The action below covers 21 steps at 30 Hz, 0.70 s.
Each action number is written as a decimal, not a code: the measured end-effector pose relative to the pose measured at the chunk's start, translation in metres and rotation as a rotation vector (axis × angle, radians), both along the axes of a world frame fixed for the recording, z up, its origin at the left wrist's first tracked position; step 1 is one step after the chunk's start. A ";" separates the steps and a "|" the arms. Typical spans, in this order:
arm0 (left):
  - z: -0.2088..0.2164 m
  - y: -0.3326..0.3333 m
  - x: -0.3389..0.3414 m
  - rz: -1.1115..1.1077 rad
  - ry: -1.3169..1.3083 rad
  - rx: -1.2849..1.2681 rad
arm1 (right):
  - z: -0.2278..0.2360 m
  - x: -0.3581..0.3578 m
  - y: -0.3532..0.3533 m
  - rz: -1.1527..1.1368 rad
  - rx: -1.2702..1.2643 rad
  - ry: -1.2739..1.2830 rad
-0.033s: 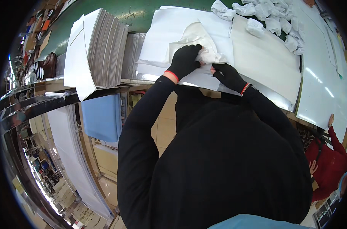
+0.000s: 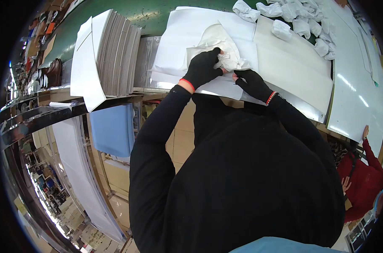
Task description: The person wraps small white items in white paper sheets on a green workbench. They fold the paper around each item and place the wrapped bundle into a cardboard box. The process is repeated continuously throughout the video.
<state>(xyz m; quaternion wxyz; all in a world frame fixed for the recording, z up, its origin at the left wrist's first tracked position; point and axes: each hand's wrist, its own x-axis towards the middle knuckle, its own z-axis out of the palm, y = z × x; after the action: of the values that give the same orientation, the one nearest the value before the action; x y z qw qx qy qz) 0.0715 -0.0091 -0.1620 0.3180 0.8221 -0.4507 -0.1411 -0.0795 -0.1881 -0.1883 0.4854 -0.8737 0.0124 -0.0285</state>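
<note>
A cream-white sheet of thin paper (image 2: 217,37), crumpled and partly folded, lies on a stack of flat white sheets (image 2: 174,31) at the table's near side. My left hand (image 2: 205,66), in a black glove with bare fingertips, is bent over the paper's near left part with its fingers curled on it. Close by on the right, my right hand (image 2: 254,83), gloved alike, has its thumb and fingers pinched at the paper's near edge. Whatever may lie inside the folds is hidden.
Many white paper-wrapped bundles (image 2: 301,27) are heaped at the far right. Cream sheets (image 2: 292,63) lie right of my hands. A tall stack of grey-white boards (image 2: 115,55) stands left. A blue bin (image 2: 112,130) sits below. A person in red (image 2: 362,183) is at the right.
My left hand has shifted very slightly left and its fingers have moved a little on the paper. The right hand stays in place.
</note>
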 end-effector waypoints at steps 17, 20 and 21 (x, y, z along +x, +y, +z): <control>-0.043 0.002 0.037 -0.110 -0.036 0.042 | -0.035 0.014 0.001 0.157 -0.108 0.049; -0.043 0.011 0.035 -0.143 -0.069 0.057 | -0.014 0.022 0.001 0.211 -0.175 0.191; -0.040 0.013 0.032 -0.157 -0.074 0.062 | -0.004 0.024 -0.001 0.234 -0.214 0.261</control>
<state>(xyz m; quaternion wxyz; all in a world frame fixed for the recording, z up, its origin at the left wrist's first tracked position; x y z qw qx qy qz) 0.1036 0.0040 -0.2020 0.2634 0.7983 -0.5207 -0.1489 -0.0560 -0.1886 -0.1920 0.3843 -0.9120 -0.0297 0.1404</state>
